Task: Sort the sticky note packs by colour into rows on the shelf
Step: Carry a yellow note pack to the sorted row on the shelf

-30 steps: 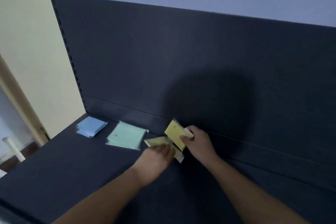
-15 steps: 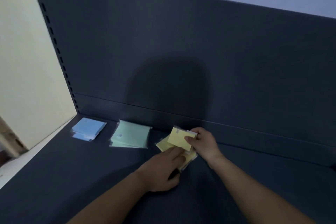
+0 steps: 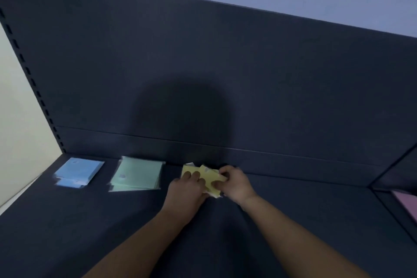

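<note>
Along the back of the dark shelf [image 3: 112, 232] lie three colour groups. The blue packs [image 3: 77, 172] are at the far left and the green packs [image 3: 137, 174] sit beside them. To their right lie the yellow packs [image 3: 208, 177], overlapping in a small pile on the shelf. My left hand [image 3: 186, 189] rests flat on the pile's left side, fingers pressing on it. My right hand [image 3: 235, 184] pinches the top yellow pack at its right edge, which lies low on the pile. The lower packs are partly hidden by both hands.
The shelf's dark back panel [image 3: 203, 63] rises right behind the packs. A slotted upright [image 3: 33, 83] marks the left end, with a pale wall [image 3: 18, 131] beyond. At the far right edge, part of a pink pack [image 3: 407, 202] shows on a neighbouring shelf section.
My right hand has lowered the yellow pack from a raised tilt down onto the pile. My left hand has slid onto the pile's left side. The view has shifted right.
</note>
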### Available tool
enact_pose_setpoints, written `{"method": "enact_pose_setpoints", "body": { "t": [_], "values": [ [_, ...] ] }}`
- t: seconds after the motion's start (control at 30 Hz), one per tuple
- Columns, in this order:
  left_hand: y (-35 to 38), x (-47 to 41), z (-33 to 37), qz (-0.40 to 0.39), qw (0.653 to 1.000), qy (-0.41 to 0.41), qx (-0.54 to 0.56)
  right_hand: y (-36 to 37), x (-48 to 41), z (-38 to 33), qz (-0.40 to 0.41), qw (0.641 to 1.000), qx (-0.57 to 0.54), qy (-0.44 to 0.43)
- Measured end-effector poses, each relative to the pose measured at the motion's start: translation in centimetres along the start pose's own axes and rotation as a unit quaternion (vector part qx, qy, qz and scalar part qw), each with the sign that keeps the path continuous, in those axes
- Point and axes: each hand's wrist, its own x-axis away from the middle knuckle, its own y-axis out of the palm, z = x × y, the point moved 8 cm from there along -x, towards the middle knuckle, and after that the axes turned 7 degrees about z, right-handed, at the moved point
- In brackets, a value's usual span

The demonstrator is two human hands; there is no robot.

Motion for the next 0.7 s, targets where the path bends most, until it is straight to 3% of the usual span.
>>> {"method": "enact_pose_setpoints", "body": {
  "t": [0.17, 0.3, 0.43, 0.7],
  "values": [
    [0.2, -0.5, 0.9, 0.013, 1.000, 0.004, 0.001, -1.7, 1.3, 0.9, 0.019, 0.999, 0.026, -0.036],
    [-0.5, -1.8, 4.7, 0.048, 0.995, 0.041, 0.079, -5.2, 3.4, 4.1, 0.036, 0.999, 0.023, -0.025],
    [-0.7, -3.9, 11.8, 0.065, 0.980, 0.116, 0.149, -11.2, 6.3, 8.7, 0.053, 0.997, 0.051, 0.003],
    [-0.1, -7.7, 30.8, 0.027, 0.956, 0.207, 0.206, -29.1, 15.5, 21.5, 0.169, 0.975, 0.118, 0.078]
  ]
}}
